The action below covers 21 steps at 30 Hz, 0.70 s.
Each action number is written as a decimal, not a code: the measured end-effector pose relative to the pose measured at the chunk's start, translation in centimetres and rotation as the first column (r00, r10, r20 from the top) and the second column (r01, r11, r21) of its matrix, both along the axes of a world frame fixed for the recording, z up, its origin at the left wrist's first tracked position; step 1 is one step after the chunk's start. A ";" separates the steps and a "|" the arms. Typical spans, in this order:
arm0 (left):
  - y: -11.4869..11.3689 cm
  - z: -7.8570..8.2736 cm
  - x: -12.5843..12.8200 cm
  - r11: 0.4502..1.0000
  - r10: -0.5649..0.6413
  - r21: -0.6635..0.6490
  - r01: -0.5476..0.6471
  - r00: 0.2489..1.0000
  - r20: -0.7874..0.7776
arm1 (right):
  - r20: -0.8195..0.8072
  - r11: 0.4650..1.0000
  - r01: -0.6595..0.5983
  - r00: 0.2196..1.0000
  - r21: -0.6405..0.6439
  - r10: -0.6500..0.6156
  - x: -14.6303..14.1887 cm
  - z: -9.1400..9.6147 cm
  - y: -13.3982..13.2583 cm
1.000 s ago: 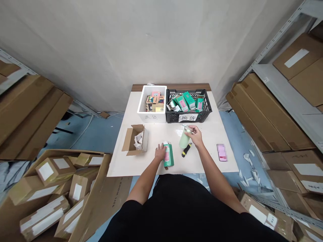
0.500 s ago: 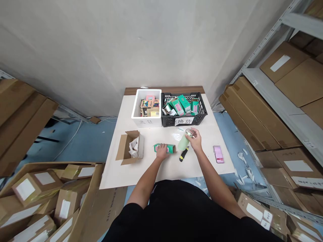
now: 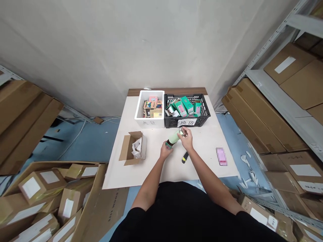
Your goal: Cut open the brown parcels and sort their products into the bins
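Observation:
My right hand [image 3: 186,139] grips a light green bottle [image 3: 173,137] near its clear, silvery top end. The bottle is tilted, its lower end at the open mouth of a small green box [image 3: 169,145]. Wrapped round that box is my left hand [image 3: 166,151], which hides most of it. Whether the bottle's end is inside the box or just at the mouth, I cannot tell. On the table below my right hand lies a black and yellow utility knife [image 3: 185,157], partly covered by my wrist.
Behind my hands stand a white foam bin [image 3: 151,124] of small boxes and a black crate [image 3: 203,119] of green boxes. An open carton [image 3: 143,148] with white paper sits left; a pink phone [image 3: 221,156] lies right. Carton-filled shelves [image 3: 285,101] flank the table [image 3: 121,178].
My left hand has lifted the green box off the table and tilted it up. My right hand has brought the bottle leftward to the box's mouth. The view has shifted slightly.

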<state>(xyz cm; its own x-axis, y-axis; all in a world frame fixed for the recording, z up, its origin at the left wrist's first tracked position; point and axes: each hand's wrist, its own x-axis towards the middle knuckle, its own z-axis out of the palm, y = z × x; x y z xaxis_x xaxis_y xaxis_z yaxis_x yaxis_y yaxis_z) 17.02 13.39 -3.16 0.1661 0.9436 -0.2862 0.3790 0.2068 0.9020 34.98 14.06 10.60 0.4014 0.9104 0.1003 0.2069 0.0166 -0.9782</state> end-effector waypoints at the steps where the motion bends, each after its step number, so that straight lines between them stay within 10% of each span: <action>1: -0.1 -0.3 -0.1 1.000 0.027 0.000 -0.027 1.000 0.016 | 0.013 1.000 -0.017 1.000 -0.012 0.017 -0.2 -0.2 -0.3; 21: -1.9 -2.1 -0.1 0.991 0.119 0.043 -0.123 0.989 0.082 | 0.352 0.899 -0.272 0.850 -0.342 0.392 -1.9 -12.2 -3.0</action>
